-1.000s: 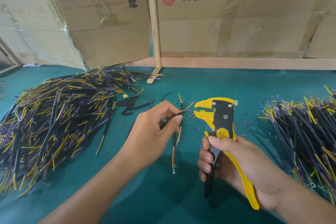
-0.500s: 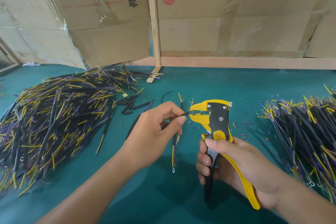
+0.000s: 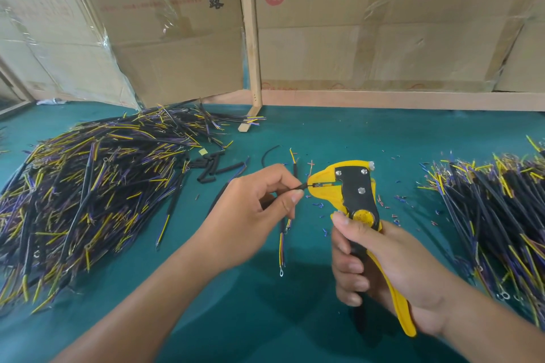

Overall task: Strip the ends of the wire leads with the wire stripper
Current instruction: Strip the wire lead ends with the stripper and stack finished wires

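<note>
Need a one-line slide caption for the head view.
Left hand feeds a wire lead into the yellow wire stripper gripped by the right hand.

On the worktop (image 3: 339,132) a large heap of wire leads (image 3: 88,191) lies at the left and a second heap (image 3: 495,209) at the right. Between them, near the middle, the left hand (image 3: 250,215) sits left of the wire stripper (image 3: 351,194), which the right hand (image 3: 389,268) holds from below. A single lead (image 3: 283,244) hangs under the left hand's fingers (image 3: 290,200). Cardboard boxes (image 3: 383,23) stand behind, along the worktop's far edge.
</note>
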